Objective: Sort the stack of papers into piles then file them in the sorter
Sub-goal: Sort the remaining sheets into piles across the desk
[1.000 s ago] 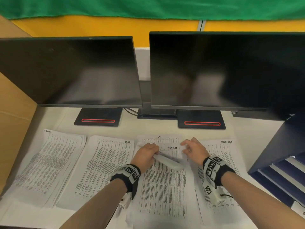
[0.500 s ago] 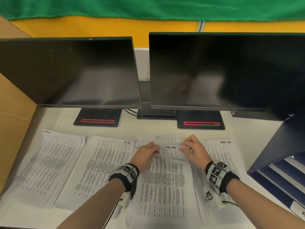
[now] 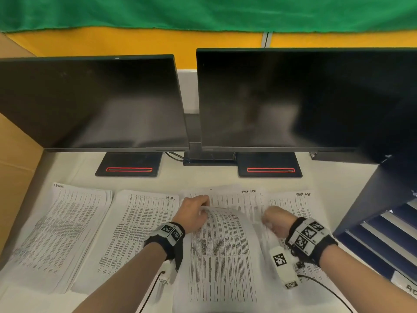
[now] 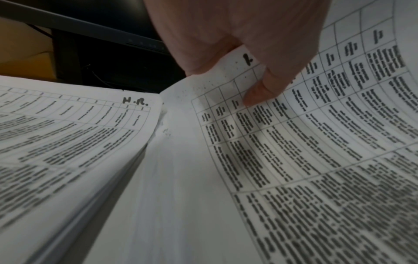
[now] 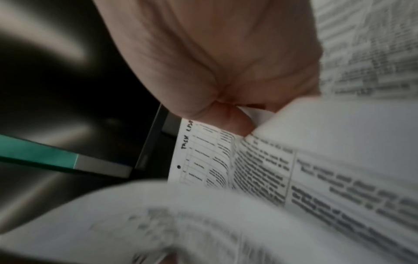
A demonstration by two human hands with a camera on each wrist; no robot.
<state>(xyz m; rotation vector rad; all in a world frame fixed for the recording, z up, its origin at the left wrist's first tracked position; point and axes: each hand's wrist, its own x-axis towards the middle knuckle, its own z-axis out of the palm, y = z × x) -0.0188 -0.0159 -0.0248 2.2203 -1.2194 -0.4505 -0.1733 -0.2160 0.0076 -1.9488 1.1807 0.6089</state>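
Four lots of printed paper lie in a row on the white desk (image 3: 176,179). My left hand (image 3: 195,214) (image 4: 246,75) pinches the top left corner of the centre stack's upper sheets (image 3: 223,256) (image 4: 316,142) and bends them up. My right hand (image 3: 272,221) (image 5: 233,116) pinches the edge of a loose sheet marked "Task list" (image 3: 237,199), which lies slanted over the far end of the centre stack. Right of it lies the task list pile (image 3: 293,199) (image 5: 203,155). The dark blue sorter (image 3: 383,233) stands at the right edge.
The H.R. pile (image 3: 135,233) (image 4: 79,134) and a far left pile (image 3: 56,233) lie beside my left arm. Two dark monitors (image 3: 90,102) (image 3: 293,98) on black stands (image 3: 128,164) close off the back. A brown wall (image 3: 13,166) bounds the left side.
My right hand has drawn back and to the right with the loose sheet. My left hand has lifted the corner of the centre stack's upper sheets, which now bow upward.
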